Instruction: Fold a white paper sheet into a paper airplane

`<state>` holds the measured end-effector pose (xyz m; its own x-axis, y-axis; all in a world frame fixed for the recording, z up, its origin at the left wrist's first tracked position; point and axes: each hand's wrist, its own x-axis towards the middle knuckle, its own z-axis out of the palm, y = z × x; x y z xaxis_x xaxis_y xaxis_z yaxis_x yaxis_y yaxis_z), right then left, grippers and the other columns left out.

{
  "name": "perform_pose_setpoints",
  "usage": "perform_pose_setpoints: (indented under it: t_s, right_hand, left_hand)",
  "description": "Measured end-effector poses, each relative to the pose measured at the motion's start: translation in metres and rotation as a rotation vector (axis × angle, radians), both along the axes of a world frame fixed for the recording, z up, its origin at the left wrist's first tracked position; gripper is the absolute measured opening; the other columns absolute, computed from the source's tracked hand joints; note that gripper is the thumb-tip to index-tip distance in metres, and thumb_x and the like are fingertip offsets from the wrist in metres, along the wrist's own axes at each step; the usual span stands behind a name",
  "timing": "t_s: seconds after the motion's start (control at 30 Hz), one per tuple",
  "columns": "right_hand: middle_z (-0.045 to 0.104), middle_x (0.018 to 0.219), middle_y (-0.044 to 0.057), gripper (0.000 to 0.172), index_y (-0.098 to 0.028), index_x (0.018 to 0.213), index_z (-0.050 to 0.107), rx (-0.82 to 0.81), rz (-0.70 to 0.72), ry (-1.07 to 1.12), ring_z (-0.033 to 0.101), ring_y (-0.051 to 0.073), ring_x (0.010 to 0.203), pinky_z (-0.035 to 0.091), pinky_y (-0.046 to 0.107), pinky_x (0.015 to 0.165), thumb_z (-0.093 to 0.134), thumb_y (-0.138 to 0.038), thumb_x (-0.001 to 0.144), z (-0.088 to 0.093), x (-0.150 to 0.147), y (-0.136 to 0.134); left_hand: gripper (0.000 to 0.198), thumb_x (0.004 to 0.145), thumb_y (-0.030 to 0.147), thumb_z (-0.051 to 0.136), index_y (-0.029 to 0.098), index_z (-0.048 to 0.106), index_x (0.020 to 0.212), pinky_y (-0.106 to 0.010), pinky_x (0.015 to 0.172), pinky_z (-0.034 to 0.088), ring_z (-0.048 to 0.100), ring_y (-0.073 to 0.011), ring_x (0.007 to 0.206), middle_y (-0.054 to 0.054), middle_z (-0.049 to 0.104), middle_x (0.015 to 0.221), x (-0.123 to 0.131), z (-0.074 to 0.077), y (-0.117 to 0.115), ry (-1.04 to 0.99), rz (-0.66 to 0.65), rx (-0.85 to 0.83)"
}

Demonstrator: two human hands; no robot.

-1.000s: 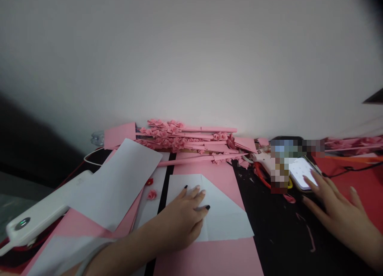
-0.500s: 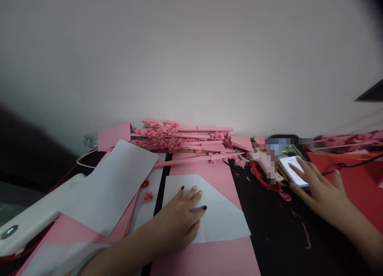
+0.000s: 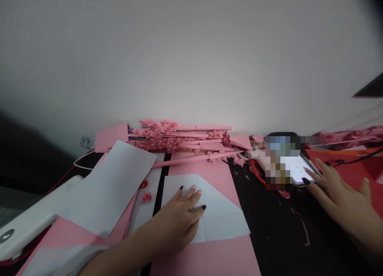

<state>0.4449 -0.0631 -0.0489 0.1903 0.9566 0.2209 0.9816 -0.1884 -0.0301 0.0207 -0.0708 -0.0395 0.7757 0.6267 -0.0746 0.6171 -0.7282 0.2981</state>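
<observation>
Atop creased white paper [image 3: 223, 222], left fingers [image 3: 191, 195] flat; right fingers [image 3: 316, 185] splayed at glossy phone [image 3: 297, 170].

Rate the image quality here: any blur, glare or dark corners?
Head view: soft, with wide-angle bending at the edges; left side and top right corner fall dark; the phone glares white beside a pixelated patch; left hand on the paper reads clearly, right hand slightly blurred.
</observation>
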Motion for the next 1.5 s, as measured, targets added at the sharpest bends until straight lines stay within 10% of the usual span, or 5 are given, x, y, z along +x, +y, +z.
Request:
perform_pose_setpoints:
  t_s: [0.33, 0.6, 1.07, 1.27, 1.5]
  right_hand:
    - [0.028, 0.150, 0.017, 0.061, -0.016, 0.143, 0.024, 0.017, 0.067, -0.050, 0.021, 0.033, 0.139, 0.006, 0.069, 0.104, 0.017, -0.048, 0.092, 0.005, -0.006, 0.019]
    - [0.060, 0.125, 0.017, 0.076, -0.014, 0.145, 0.018, 0.055, -0.062, -0.020, 0.054, 0.038, 0.116, 0.012, 0.068, 0.104, 0.019, -0.058, 0.083, -0.001, 0.006, 0.011]
    - [0.058, 0.128, 0.019, 0.060, -0.016, 0.143, 0.024, 0.022, 0.134, -0.055, 0.053, 0.037, 0.118, 0.006, 0.070, 0.103, 0.022, -0.046, 0.091, 0.000, -0.023, 0.002]
    - [0.060, 0.125, 0.016, 0.043, -0.018, 0.131, 0.041, 0.284, 0.298, 0.014, 0.052, 0.028, 0.121, 0.025, 0.055, 0.108, 0.032, -0.035, 0.093, 0.033, -0.076, -0.003]
    - [0.046, 0.141, 0.012, 0.048, -0.014, 0.140, 0.033, 0.050, 0.802, 0.100, 0.038, 0.023, 0.133, 0.039, 0.043, 0.105, 0.037, -0.021, 0.093, 0.037, -0.177, -0.004]
  left_hand:
    - [0.036, 0.091, 0.019, 0.039, 0.018, 0.056, 0.123, -0.055, 0.106, 0.032, 0.030, -0.0329, 0.136, -0.016, 0.042, 0.142, 0.000, 0.003, -0.002, 0.001, 0.009, -0.023]
    - [0.039, 0.091, 0.019, 0.038, 0.018, 0.054, 0.126, -0.054, 0.108, 0.030, 0.028, -0.0322, 0.136, -0.015, 0.040, 0.144, 0.000, 0.002, 0.000, 0.016, 0.017, -0.042]
    - [0.038, 0.090, 0.018, 0.039, 0.019, 0.054, 0.126, -0.055, 0.107, 0.031, 0.028, -0.0316, 0.137, -0.015, 0.040, 0.144, -0.001, 0.000, -0.001, 0.000, 0.009, -0.026]
    - [0.038, 0.090, 0.019, 0.040, 0.018, 0.055, 0.125, -0.055, 0.107, 0.031, 0.029, -0.0328, 0.136, -0.016, 0.041, 0.143, -0.002, -0.001, -0.001, -0.012, 0.012, -0.017]
    - [0.036, 0.088, 0.016, 0.039, 0.016, 0.057, 0.120, -0.056, 0.105, 0.033, 0.031, -0.0325, 0.135, -0.017, 0.045, 0.140, 0.000, -0.001, -0.001, -0.028, 0.012, 0.002]
